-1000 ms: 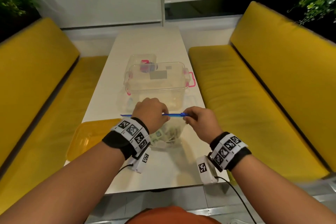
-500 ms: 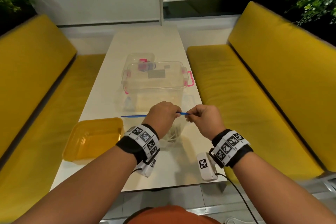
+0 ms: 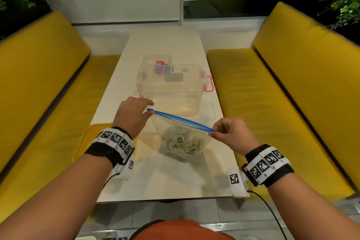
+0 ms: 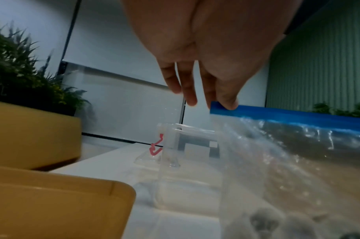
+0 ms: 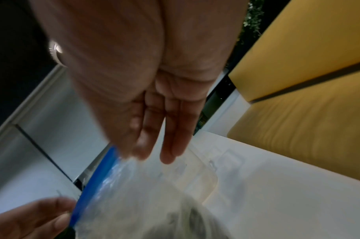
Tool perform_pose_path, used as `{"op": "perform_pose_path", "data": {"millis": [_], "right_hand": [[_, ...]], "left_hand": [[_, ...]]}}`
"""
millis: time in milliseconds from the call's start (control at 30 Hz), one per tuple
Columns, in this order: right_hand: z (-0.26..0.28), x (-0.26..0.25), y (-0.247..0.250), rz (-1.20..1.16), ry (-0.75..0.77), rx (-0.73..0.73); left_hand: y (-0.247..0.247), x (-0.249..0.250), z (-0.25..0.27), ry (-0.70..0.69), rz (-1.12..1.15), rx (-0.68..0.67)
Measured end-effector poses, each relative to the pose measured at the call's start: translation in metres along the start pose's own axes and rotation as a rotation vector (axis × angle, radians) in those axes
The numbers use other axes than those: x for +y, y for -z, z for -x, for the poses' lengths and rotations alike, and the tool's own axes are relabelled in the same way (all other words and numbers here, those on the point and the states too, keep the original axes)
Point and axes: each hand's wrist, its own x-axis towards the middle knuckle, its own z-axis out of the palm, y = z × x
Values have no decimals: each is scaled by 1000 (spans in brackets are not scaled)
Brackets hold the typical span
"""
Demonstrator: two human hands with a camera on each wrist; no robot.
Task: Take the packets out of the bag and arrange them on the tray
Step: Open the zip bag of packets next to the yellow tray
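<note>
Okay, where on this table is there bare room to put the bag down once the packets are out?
Bare table lies on the near side, between the bag and the table's near edge, and at the far end beyond the small clear box. The middle is crowded: bag, large clear box, yellow tray and both hands.
</note>
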Motion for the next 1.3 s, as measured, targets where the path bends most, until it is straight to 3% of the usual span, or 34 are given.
{"op": "perform_pose_path", "data": {"millis": [67,167,233,367,633,767,867,933,1033,1200,1300], "right_hand": [[-3,-9,1,-2,6,-84],[-16,-22,-3,85,-3,-141],[-26,-32,-11,184,7,-183],[-39,-53,-28,282,38,-314],[-33,-68,-41,300,66,-347],[-37,-58,-44,370,-46,-254],[-40,-50,-50,327,-113,-175],[-39,-48,-53,315,-100,-162],[-38,-47,-59,376,-42,-163],[-43,-45,-75,438,22,-291],[-49,-44,-79,408,-26,-387]], "left_hand": [[2,7,4,81,64,52],[6,29,8,209,-39,-160],[3,45,9,217,-135,-300],[-13,59,9,277,-112,-422],[-14,57,-6,368,281,-315],[-14,50,-4,439,478,-257],[-18,52,3,388,424,-233],[-25,52,7,316,347,-286],[-34,55,10,360,259,-352],[-39,60,15,388,313,-401],[-43,57,11,381,321,-440]]}}
